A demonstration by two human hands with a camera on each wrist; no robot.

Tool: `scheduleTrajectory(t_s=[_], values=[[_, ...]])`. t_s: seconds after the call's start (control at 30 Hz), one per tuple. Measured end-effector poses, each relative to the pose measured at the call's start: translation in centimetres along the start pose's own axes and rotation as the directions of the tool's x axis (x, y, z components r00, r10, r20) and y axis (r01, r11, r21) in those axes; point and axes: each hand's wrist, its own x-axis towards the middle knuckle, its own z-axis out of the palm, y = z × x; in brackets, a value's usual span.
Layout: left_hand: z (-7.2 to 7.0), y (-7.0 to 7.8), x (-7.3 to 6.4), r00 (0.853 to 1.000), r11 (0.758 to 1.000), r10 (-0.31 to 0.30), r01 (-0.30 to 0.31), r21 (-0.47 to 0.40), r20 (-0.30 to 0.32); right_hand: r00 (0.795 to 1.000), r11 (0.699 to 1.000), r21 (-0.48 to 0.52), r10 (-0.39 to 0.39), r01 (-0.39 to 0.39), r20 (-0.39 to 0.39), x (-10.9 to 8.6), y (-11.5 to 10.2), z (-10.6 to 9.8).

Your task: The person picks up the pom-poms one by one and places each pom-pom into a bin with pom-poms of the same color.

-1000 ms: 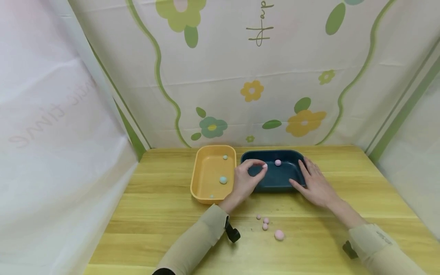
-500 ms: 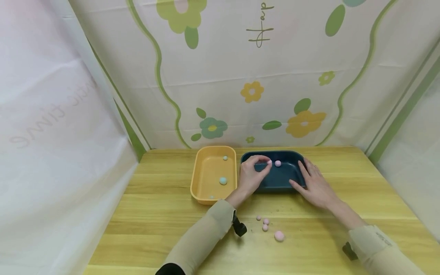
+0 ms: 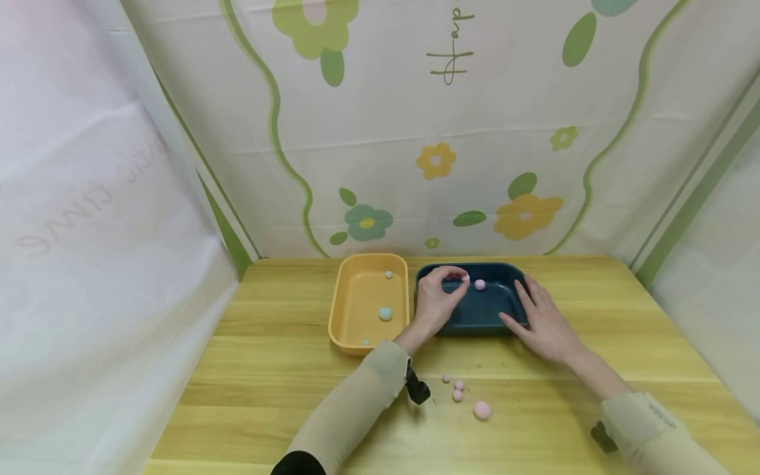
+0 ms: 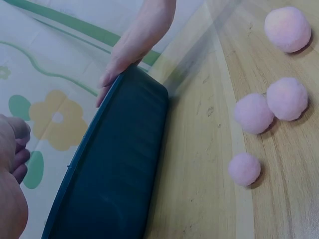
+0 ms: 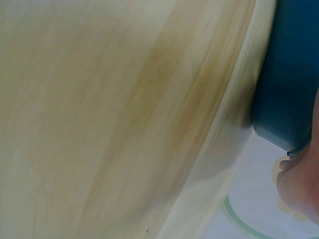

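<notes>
My left hand (image 3: 436,302) pinches a small pink pom-pom (image 3: 466,278) between thumb and forefinger, over the left half of the dark blue tray (image 3: 487,326). Inside that tray lies another pink pom-pom (image 3: 479,285). My right hand (image 3: 545,323) rests on the tray's right rim with spread fingers, the thumb at the front edge. In front of the tray several pink pom-poms lie on the table: a large one (image 3: 482,410) and smaller ones, two of which touch in the left wrist view, such as this pom-pom (image 4: 287,98).
Left of the blue tray stands a yellow tray (image 3: 336,310) holding a larger mint pom-pom (image 3: 385,314) and two smaller ones. The wooden table (image 3: 249,396) ends at a flower-print curtain (image 3: 392,185) behind the trays. A white sheet (image 3: 107,297) hangs at the left.
My left hand has moved slightly right and farther over the blue tray, with the pink pom-pom still pinched. The right hand has stayed at the rim.
</notes>
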Motion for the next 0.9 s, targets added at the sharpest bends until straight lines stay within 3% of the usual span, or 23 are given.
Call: scheduleTrajectory(t_s=[0.4, 0.6, 0.77, 0.9], values=[[-0.3, 0.0, -0.2, 1.000, 0.999, 0.006, -0.006, 0.033, 0.014, 1.000, 1.000, 0.008, -0.004, 0.004, 0.001, -0.1, -0.5, 0.2], [-0.8, 0.0, -0.7, 0.994, 0.992, -0.027, 0.014, 0.125, 0.103, 1.000, 1.000, 0.010, -0.005, 0.005, -0.001, 0.0, -0.5, 0.3], [-1.5, 0.4, -1.7, 0.982, 0.990, 0.007, -0.033, 0.135, 0.187, 1.000, 1.000, 0.012, -0.005, 0.005, -0.018, 0.0, -0.5, 0.3], [-2.3, 0.7, -2.9, 0.964, 0.989, 0.044, -0.078, 0.122, 0.261, 1.000, 1.000, 0.005, -0.006, 0.007, -0.017, 0.0, -0.4, 0.1]])
